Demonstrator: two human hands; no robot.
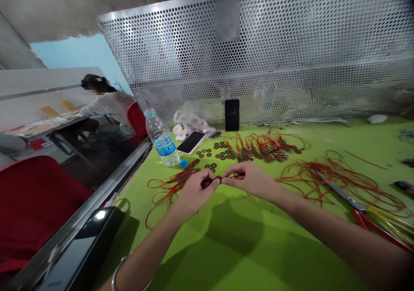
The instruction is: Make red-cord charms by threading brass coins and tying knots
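Observation:
My left hand (194,193) and my right hand (250,179) meet above the green table (246,243), fingers pinched together on a small dark coin (219,179) with a red string. Just beyond them lie loose round coins with holes (220,150) and a heap of coins tied on red strings (268,149). A bundle of red strings (171,185) lies left of my left hand. A tangle of red string (343,181) spreads out to the right of my right hand.
A water bottle (161,137), its blue cap (183,163), a phone lying flat (191,142), a plastic bag (190,122) and a standing black phone (232,114) sit at the back by a perforated metal screen (274,53). Red-handled scissors (365,211) lie right. Another person (108,105) works at the far left.

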